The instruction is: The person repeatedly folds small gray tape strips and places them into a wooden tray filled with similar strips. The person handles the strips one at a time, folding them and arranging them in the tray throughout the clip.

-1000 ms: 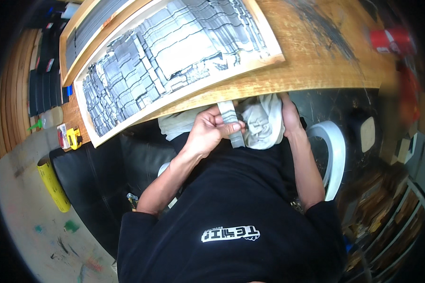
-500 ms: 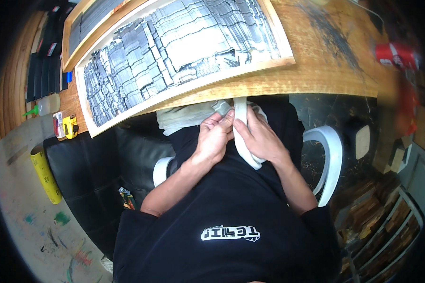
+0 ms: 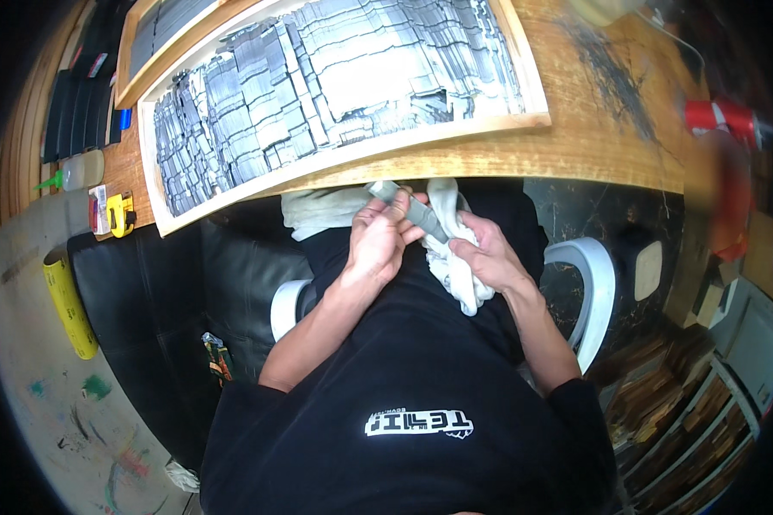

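A flat grey strip (image 3: 424, 220) slants across my lap below the table edge, its material hard to tell. My left hand (image 3: 378, 240) pinches its upper part between thumb and fingers. The crumpled white cloth (image 3: 457, 279) is gripped by my right hand (image 3: 495, 254), and the strip's lower end runs against or into its folds. Exactly how far the cloth wraps the strip is hidden. Another pale cloth (image 3: 322, 211) lies over my lap, left of my left hand.
Ahead, a wood-framed panel (image 3: 352, 142) of layered grey and white pieces rests on the wooden table (image 3: 575, 163). A yellow tape measure (image 3: 122, 215) and a glue bottle (image 3: 83, 170) sit at left. A red can (image 3: 720, 120) stands at right. White chair arms (image 3: 597, 292) flank me.
The white cloth has gone from a long hanging band to a crumpled bunch in my right hand. More of the grey strip now shows between my hands, which have moved slightly apart.
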